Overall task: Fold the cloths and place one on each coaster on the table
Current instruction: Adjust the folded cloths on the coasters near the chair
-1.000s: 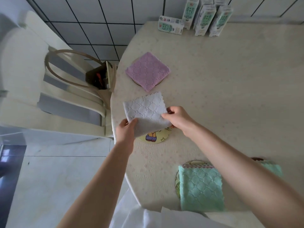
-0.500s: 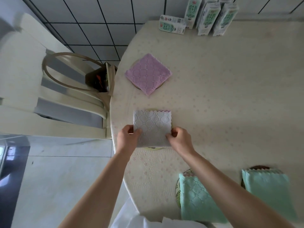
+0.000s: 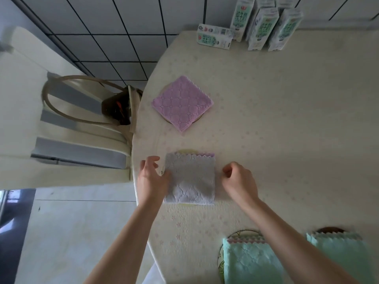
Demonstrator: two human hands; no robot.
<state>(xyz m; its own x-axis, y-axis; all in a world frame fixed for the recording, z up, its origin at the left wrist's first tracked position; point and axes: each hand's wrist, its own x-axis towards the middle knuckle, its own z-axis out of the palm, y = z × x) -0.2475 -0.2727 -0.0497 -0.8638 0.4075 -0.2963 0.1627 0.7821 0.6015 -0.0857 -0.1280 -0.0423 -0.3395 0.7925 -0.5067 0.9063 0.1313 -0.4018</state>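
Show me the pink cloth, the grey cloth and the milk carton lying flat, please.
pink cloth [image 3: 182, 103]: head view, centre of its top face.
grey cloth [image 3: 191, 179]: head view, middle of the folded square.
milk carton lying flat [image 3: 214, 36]: head view, its upward-facing side panel.

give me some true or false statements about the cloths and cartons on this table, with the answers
1. The pink cloth lies on a coaster. True.
2. The grey cloth is held up in the air. False: it lies flat on the yellow coaster.
3. Two green cloths lie nearest the person. True.
4. All the cartons stand upright. False: one milk carton lies on its side.
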